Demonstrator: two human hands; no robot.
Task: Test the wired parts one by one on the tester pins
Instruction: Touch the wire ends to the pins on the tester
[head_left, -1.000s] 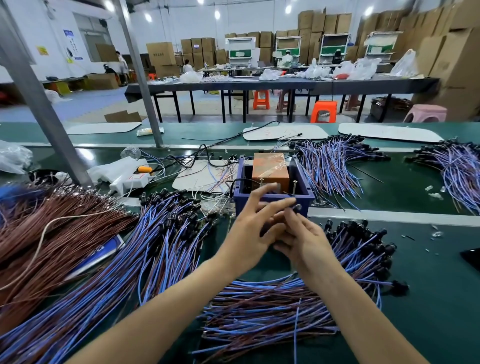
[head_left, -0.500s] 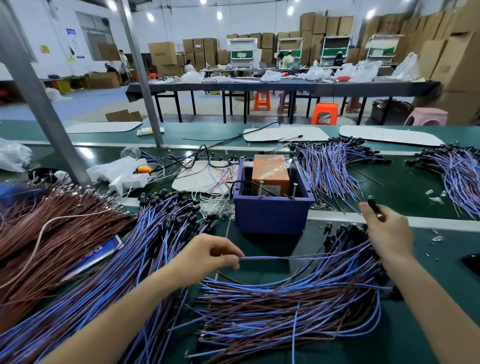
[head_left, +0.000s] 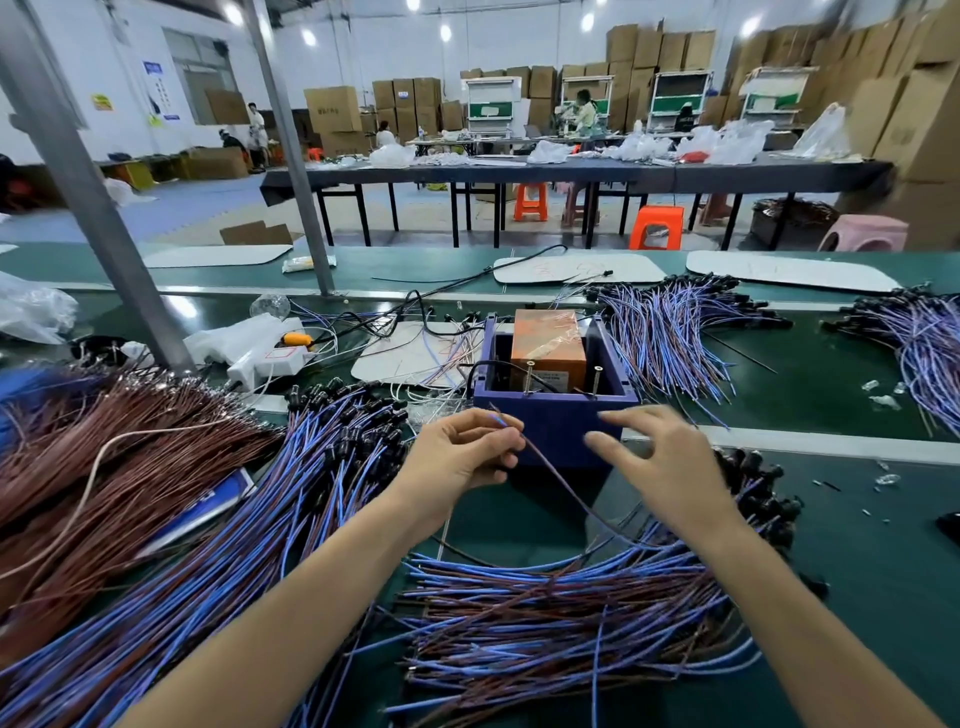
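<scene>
One wired part (head_left: 561, 483) pinched in left hand (head_left: 462, 457), right hand (head_left: 660, 462) spread, empty — blue tester box (head_left: 556, 421) behind, writing unreadable

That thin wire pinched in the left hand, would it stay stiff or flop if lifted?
Probably floppy: the wire sags in a curve from the left hand down to the pile. Likely very light, since a fingertip pinch carries it. It may snag, as its far end runs among neighbours.
</scene>
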